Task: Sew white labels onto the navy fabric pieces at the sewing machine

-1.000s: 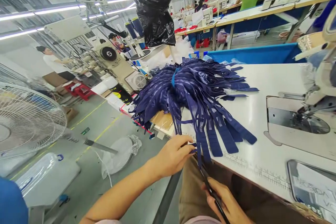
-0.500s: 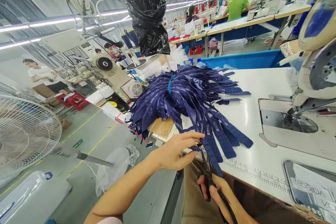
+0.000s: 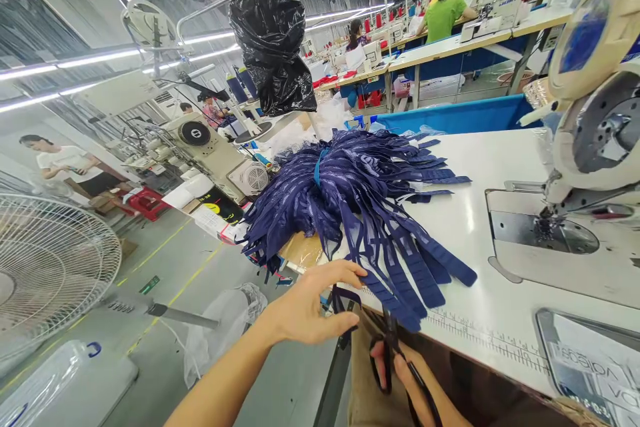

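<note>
A large bundle of navy fabric strips (image 3: 300,203), tied round its middle with a teal band (image 3: 320,167), lies on the white sewing table. Several loose strip ends (image 3: 425,273) fan out toward the front edge. My left hand (image 3: 315,300) is at that edge, thumb and fingers apart, its fingertips at the side of a strip. A dark, narrow strip end (image 3: 347,293) shows in the gap between thumb and fingers. Below the edge, my right hand (image 3: 417,380) grips black scissors (image 3: 391,340) by the handles, blades pointing up toward the strips and partly hidden under them.
A sewing machine (image 3: 575,213) stands on the right of the table, with a printed ruler (image 3: 490,333) along the front edge. A phone-like object (image 3: 590,353) lies front right. At left are a floor fan (image 3: 50,273) and a plastic container (image 3: 65,373). Co-workers sit farther back.
My left hand has moved left and down, its thumb and fingers spreading wider. My right hand and the scissors have shifted slightly left and lower. The view has turned a little.
</note>
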A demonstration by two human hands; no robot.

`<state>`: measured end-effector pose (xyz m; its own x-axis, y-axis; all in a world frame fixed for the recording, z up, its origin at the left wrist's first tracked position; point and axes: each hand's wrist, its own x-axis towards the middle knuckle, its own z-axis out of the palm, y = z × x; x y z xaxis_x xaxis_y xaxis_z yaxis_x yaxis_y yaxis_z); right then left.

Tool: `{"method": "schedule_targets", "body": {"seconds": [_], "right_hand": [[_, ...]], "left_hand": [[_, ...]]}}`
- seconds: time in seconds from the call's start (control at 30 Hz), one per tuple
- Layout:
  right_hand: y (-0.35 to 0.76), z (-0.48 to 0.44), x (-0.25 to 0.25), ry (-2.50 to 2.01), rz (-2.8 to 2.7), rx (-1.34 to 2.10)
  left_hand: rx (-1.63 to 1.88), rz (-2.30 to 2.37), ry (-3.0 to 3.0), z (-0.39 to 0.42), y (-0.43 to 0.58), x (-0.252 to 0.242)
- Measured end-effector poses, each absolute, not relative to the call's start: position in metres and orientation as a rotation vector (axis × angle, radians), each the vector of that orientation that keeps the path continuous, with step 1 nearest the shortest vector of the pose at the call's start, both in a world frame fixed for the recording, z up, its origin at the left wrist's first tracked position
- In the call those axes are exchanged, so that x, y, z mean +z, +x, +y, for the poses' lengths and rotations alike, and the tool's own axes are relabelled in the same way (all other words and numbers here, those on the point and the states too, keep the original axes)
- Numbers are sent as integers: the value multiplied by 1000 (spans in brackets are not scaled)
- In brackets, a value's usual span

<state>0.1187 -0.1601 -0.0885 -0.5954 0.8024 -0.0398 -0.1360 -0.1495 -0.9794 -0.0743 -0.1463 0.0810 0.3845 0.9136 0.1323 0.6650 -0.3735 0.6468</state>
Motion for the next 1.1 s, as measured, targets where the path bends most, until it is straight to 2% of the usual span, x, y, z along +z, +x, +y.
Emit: {"method": "schedule_targets", "body": {"seconds": [0.1,0.23,0.47,0.7,0.9,1.1], "right_hand": [[115,-146,-80,-734,-1440,1808],[113,-140,-76,-658,-1457,1790],[113,-147,-76,-613,-1444,1805],[113,-158,-89,-631,-1335,1847],[125,-159,-63,-710,-1370,1980],[106,-143,-58,-487,-1128,2022]], "left_hand": [[537,1552,2123,-145,-70,85],[586,1664,2244,-130,-62,73],[761,1544,2615,-105,-50,43],[977,1584,2748,-102,-50,58],[1054,1422,2701,-97,-50,59],[902,1208,2608,-94,-52,60]]}}
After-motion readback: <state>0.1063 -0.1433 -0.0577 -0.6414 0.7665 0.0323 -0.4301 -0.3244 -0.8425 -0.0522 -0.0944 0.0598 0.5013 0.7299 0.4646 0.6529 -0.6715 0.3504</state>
